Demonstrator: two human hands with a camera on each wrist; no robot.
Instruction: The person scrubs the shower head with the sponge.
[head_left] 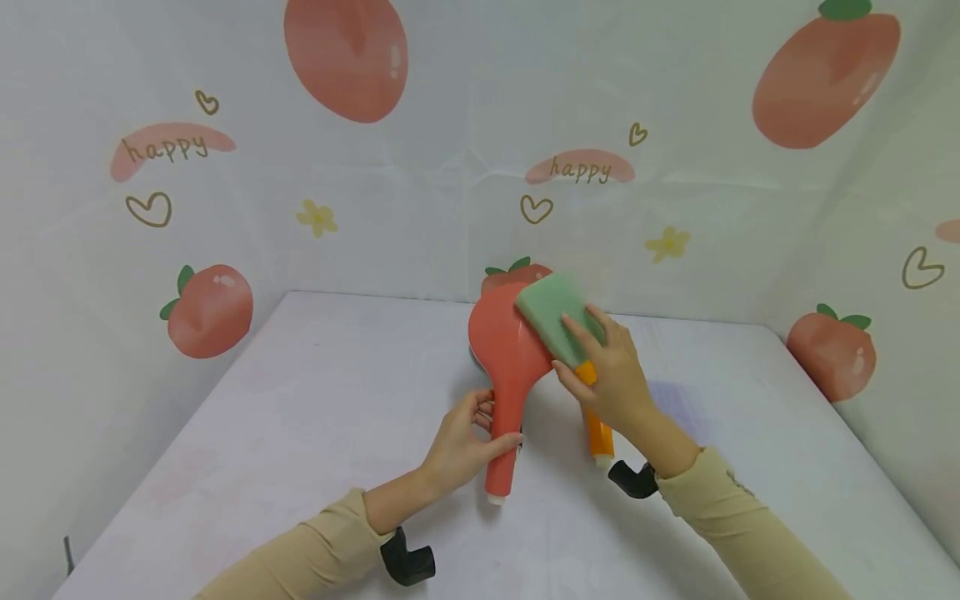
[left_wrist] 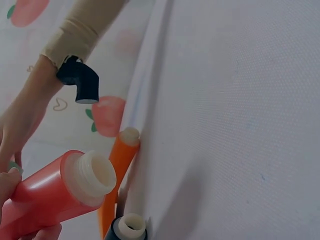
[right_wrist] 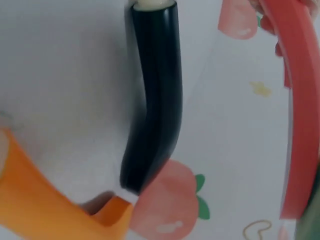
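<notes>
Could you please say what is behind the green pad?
In the head view, parts of the red shower head and an orange handle show past the green pad; what it covers is hidden.

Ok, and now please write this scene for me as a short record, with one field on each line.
left hand: holds the red shower head by its handle
right hand: holds the green sponge
sponge position: at the shower head's round part, apparently touching
orange handle: on the right hand's side, partly hidden in the head view
dark handle: clearest in the right wrist view
surface: white table
</notes>
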